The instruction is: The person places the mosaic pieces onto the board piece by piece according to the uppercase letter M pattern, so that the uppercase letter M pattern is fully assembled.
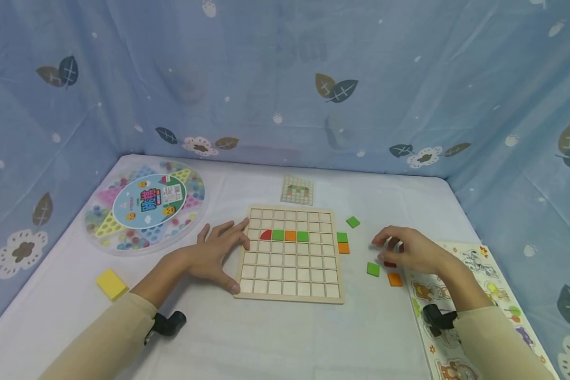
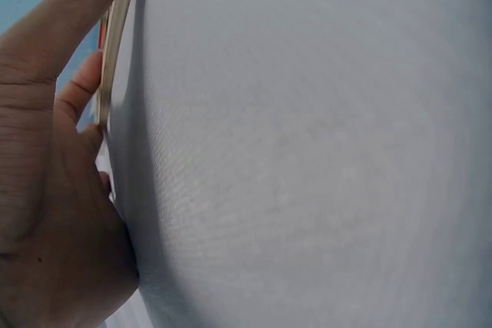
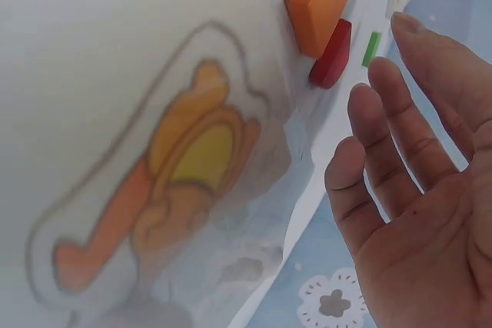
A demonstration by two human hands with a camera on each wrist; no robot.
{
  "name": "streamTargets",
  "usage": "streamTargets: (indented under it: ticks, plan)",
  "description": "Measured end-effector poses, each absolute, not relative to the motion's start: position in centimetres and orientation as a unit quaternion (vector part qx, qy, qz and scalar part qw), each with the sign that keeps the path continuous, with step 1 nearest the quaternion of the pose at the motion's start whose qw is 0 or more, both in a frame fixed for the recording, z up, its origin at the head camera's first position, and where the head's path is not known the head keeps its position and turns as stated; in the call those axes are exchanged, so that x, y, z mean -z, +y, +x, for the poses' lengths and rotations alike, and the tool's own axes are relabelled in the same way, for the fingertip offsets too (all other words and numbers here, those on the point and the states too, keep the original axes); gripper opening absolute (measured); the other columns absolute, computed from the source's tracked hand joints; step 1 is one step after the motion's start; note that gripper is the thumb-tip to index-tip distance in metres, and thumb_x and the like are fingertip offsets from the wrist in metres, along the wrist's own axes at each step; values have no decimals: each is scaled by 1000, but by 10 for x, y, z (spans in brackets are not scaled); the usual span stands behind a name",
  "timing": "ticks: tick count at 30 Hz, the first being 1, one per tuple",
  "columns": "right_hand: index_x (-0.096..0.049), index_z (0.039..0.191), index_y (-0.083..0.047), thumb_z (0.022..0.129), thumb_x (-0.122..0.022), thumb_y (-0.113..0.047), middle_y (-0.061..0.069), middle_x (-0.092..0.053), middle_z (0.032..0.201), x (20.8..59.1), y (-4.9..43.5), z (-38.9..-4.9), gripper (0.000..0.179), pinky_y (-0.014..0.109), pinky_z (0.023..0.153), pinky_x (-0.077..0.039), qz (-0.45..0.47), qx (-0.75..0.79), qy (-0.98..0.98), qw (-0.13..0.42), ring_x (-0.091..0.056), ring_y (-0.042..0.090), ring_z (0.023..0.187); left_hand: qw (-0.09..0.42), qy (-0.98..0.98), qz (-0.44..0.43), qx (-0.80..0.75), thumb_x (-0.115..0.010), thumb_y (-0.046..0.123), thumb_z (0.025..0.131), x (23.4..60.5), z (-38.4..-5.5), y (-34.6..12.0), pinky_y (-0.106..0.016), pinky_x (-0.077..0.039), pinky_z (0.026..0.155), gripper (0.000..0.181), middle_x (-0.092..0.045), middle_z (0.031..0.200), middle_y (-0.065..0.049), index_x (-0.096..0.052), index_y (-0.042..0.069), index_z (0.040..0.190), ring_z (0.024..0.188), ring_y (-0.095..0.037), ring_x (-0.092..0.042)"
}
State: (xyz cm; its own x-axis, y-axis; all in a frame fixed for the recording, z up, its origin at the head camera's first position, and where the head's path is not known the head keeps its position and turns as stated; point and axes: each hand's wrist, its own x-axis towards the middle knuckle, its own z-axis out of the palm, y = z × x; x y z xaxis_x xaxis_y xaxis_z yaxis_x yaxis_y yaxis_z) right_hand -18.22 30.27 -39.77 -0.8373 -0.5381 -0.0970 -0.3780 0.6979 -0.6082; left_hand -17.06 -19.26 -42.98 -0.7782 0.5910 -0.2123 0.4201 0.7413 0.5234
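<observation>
A wooden grid board (image 1: 290,274) lies mid-table; one row holds a red rounded piece (image 1: 266,235), a green tile (image 1: 277,235), an orange tile (image 1: 291,236) and another green tile (image 1: 302,236). Spread along the board's left edge, my left hand (image 1: 214,258) touches it with thumb and fingertips. My right hand (image 1: 415,250) hovers over a partly hidden red piece (image 1: 390,264), fingers loosely bent. In the right wrist view that red piece (image 3: 332,55) lies apart from the fingers, beside an orange tile (image 3: 317,5). Left of these is a loose green tile (image 1: 373,269).
A pattern card (image 1: 297,190) lies behind the board. Right of it are a green tile (image 1: 353,221) and, at the edge, green (image 1: 342,237) and orange (image 1: 344,248) tiles. A round game box (image 1: 149,203), yellow block (image 1: 111,284) and animal puzzle board (image 1: 503,311) flank the hands.
</observation>
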Motion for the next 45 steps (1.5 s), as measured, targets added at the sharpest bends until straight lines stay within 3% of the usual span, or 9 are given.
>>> streamTargets:
  ticks: [13, 19, 26, 45]
  plan:
    - [-67, 120, -12, 86, -84, -24, 1, -65, 106, 394, 321, -175, 40, 25, 70, -52, -230, 269, 918, 175, -57, 13, 81, 189, 915, 272, -229, -89, 71, 58, 431, -171, -194, -77, 12, 112, 85, 3, 174, -1, -46, 35, 122, 158, -39, 3]
    - [-68, 117, -12, 86, -84, -23, 1, -63, 103, 393, 321, -174, 36, 25, 66, -50, -231, 265, 916, 192, -54, 12, 78, 190, 913, 275, -234, -89, 70, 58, 430, -171, -195, -78, 11, 112, 85, 2, 174, -3, -46, 34, 122, 157, -42, 1]
    - [-68, 113, -13, 87, -83, -18, -3, -61, 93, 396, 319, -174, 31, 25, 66, -51, -216, 237, 928, 189, -54, 12, 77, 190, 914, 274, -233, -89, 71, 58, 430, -171, -194, -77, 10, 112, 85, 2, 174, -2, -46, 35, 122, 157, -41, 1]
    - [-67, 118, -13, 87, -84, -24, -1, -61, 100, 396, 318, -173, 37, 24, 66, -49, -221, 246, 927, 176, -52, 11, 77, 187, 914, 271, -237, -90, 69, 57, 431, -171, -193, -78, 9, 112, 86, 0, 174, -4, -47, 33, 122, 157, -42, 0]
